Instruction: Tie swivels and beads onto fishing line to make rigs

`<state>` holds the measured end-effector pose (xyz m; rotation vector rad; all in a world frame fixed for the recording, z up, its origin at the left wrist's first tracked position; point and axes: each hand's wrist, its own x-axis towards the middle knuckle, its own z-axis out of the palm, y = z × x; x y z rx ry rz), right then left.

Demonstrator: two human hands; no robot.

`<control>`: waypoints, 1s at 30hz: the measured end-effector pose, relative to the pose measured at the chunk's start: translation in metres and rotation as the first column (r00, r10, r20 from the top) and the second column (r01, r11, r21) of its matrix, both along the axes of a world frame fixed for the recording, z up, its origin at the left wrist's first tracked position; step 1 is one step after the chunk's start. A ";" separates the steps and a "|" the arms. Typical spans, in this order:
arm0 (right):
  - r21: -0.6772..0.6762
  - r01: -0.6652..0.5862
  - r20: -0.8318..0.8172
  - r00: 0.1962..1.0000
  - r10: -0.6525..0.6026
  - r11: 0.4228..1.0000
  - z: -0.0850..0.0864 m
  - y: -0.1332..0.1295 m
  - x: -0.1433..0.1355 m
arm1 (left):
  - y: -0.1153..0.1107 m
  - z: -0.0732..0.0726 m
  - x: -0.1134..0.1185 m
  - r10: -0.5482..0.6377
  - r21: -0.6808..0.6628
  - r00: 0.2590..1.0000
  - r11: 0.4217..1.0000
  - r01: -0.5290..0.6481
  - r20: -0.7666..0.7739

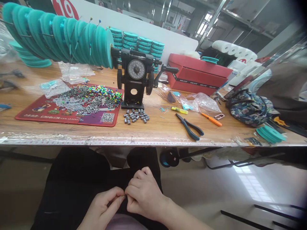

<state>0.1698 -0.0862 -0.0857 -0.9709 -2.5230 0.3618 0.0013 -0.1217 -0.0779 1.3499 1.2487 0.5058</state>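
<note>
Left hand point(104, 207) and right hand point(144, 195), fingertips pinched together, well below the table point(155, 127).

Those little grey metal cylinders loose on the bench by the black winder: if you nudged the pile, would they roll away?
Probably. The cylinders look round and smooth, so they may roll on the flat bench. They seem metal, so likely heavy for their size. Being small and loose, they would probably scatter and be fiddly to pinch one at a time.

Bare hands, left hand point(103, 207) and right hand point(144, 195), over black trousers point(72, 185)
</note>
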 end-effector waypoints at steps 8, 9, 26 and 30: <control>-0.134 0.008 -0.018 1.000 -0.011 0.991 0.005 0.008 0.008 | 0.004 -0.004 -0.004 0.017 -0.040 0.998 0.999 -0.020 -0.063; -0.139 0.015 -0.024 1.000 -0.018 0.990 0.005 0.009 0.008 | 0.004 -0.005 -0.005 0.015 -0.048 0.998 0.999 -0.018 -0.066; -0.114 0.004 -0.075 0.997 -0.013 0.994 0.008 0.010 0.008 | 0.001 0.001 0.001 0.146 -0.221 0.988 0.966 -0.131 0.052; -0.069 0.004 -0.042 0.999 -0.007 0.998 0.003 0.008 0.004 | 0.000 -0.001 -0.005 0.117 -0.228 0.990 0.969 -0.096 0.080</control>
